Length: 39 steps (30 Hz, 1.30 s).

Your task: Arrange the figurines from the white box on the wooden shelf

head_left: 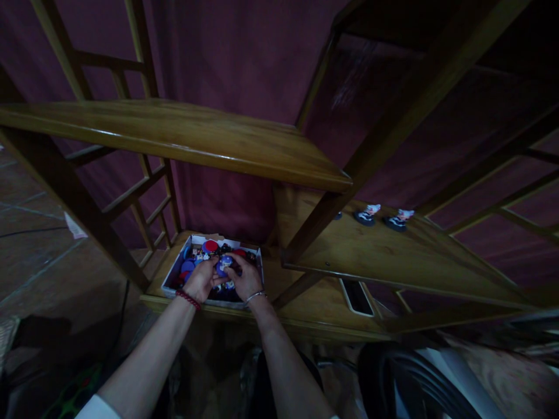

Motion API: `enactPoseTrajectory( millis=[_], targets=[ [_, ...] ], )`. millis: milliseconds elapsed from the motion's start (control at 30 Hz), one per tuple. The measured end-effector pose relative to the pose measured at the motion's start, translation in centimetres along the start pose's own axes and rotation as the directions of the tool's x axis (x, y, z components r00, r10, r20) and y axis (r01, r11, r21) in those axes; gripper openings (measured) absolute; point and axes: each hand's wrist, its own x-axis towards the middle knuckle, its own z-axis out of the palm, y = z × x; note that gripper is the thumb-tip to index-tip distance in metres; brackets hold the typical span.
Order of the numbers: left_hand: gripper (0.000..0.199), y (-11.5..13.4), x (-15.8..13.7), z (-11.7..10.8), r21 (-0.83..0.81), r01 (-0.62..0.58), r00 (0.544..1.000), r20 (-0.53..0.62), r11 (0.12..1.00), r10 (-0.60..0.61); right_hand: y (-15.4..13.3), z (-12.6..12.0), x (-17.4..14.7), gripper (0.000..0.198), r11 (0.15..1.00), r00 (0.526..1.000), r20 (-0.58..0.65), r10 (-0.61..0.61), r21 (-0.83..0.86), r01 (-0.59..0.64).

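Steady the blue piece (224,266) lightly over the box (218,302), fingers (240,259) part-curled around it: left hand (202,280) from eight o'clock, right hand (247,279) from four.

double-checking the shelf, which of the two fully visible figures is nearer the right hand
The left figure, between the post and the right figure, which stands farther from the right hand.

A box (218,302) of toys (210,247) sits on the bottom shelf (301,302), before a curtain (227,201). Figurines (398,221) stand on a higher shelf (314,247) to the right of it.
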Motion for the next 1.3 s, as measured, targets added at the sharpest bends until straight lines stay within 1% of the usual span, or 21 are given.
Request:
enactPoseTrajectory(
  millis=[233, 333, 433, 567, 733, 833, 967, 1200, 1300],
  targets=[
    [0.013, 0.08, -0.24, 0.10, 0.007, -0.016, 0.999, 0.037, 1.000, 0.016, 0.13, 0.28, 0.21, 0.031, 0.999, 0.999, -0.039, 0.030, -0.024, -0.030],
    [0.013, 0.01, -0.22, -0.01, -0.014, -0.029, 0.996, 0.081, 0.999, 0.030, 0.11, 0.22, 0.30, 0.029, 0.999, 0.997, -0.067, 0.043, -0.018, -0.044],
    [0.013, -0.01, -0.28, -0.13, -0.011, -0.017, 0.993, 0.114, 1.000, 0.018, 0.15, 0.14, 0.36, 0.029, 0.997, 0.993, -0.095, 0.071, 0.005, -0.071],
    [0.013, 0.01, -0.38, -0.23, 0.000, -0.011, 0.994, 0.104, 1.000, 0.011, 0.52, 0.31, 0.46, 0.031, 0.993, 0.987, -0.109, 0.118, 0.040, -0.114],
    [0.014, 0.01, -0.20, -0.36, -0.026, 0.013, 0.994, 0.108, 1.000, -0.011, 0.96, 0.61, 0.63, 0.030, 0.985, 0.978, -0.120, 0.169, 0.054, -0.164],
    [0.015, -0.05, -0.07, -0.39, -0.031, 0.012, 0.994, 0.110, 0.999, -0.008, 0.81, 0.60, 0.66, 0.028, 0.985, 0.979, -0.111, 0.168, 0.052, -0.163],
    [0.014, -0.20, -0.11, -0.32, -0.024, -0.010, 0.996, 0.088, 1.000, 0.012, 0.34, 0.49, 0.54, 0.026, 0.986, 0.984, -0.067, 0.163, 0.052, -0.160],
    [0.013, -0.51, -0.40, -0.18, -0.015, -0.005, 1.000, 0.030, 1.000, 0.006, 0.24, 0.43, 0.40, 0.028, 0.992, 0.993, -0.028, 0.115, -0.056, -0.117],
    [0.013, -0.52, -0.40, -0.11, -0.020, 0.005, 1.000, 0.025, 1.000, -0.004, 0.20, 0.33, 0.38, 0.029, 0.989, 0.993, -0.023, 0.112, -0.095, -0.114]
  ],
)
